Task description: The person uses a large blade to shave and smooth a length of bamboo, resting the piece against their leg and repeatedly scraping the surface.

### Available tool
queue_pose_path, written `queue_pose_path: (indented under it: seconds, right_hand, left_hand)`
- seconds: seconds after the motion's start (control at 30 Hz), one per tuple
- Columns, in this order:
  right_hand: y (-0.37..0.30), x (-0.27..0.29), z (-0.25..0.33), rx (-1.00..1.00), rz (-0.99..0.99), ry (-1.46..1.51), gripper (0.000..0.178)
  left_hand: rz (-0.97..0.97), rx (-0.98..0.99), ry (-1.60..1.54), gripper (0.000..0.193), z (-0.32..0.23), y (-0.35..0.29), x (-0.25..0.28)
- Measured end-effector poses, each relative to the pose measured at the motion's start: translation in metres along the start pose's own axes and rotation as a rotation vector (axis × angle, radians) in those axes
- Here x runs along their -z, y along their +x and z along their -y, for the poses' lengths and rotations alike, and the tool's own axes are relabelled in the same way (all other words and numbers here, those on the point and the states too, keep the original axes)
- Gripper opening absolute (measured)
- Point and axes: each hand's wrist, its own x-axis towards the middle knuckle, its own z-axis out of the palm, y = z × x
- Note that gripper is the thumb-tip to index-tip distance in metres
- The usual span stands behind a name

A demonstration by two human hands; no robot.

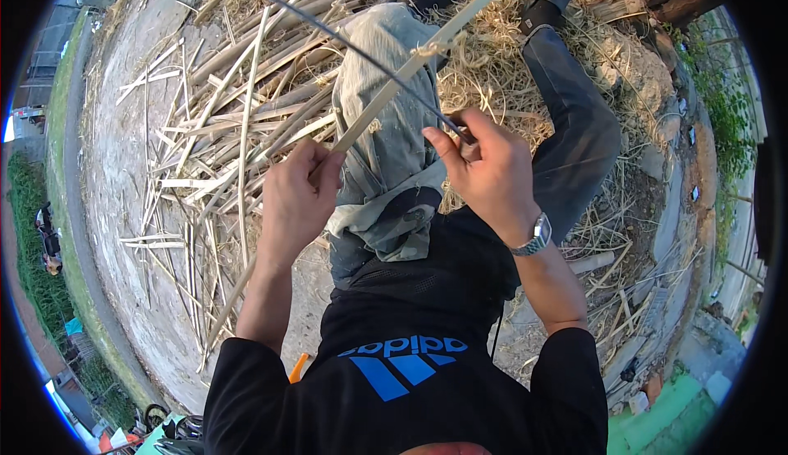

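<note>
My left hand (pixel 297 196) is closed, pinching a pale bamboo strip (pixel 373 109) between thumb and fingers. The strip slants from beside my left forearm up to the far right, with a small curl of shavings partway along. My right hand (pixel 491 172), wearing a wristwatch, grips the near end of a long, thin, dark metal tool (pixel 345 42); whether it is a knife seen edge-on I cannot make out. It crosses the strip beyond my hands; contact there is unclear. A grey-beige cloth (pixel 382 53) covers my left leg beneath both.
Many split bamboo strips (pixel 246 114) lie heaped on the ground to the left. Curly shavings (pixel 492 86) pile up between my feet. A log (pixel 648 0) and rocks (pixel 636 61) border the far right. Something orange (pixel 299 367) shows beside my left side.
</note>
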Motion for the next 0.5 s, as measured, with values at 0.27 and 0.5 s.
queue_pose_path:
  seconds: [0.27,0.5]
  right_hand:
    - [-0.005,-0.001,-0.026,-0.017,0.287,-0.089,0.038]
    - [-0.014,-0.012,-0.023,-0.042,0.393,-0.222,0.045]
  left_hand:
    - [-0.013,0.152,-0.251,0.024,0.011,0.009,-0.032]
    - [-0.14,0.093,-0.313,0.021,0.012,0.003,-0.048]
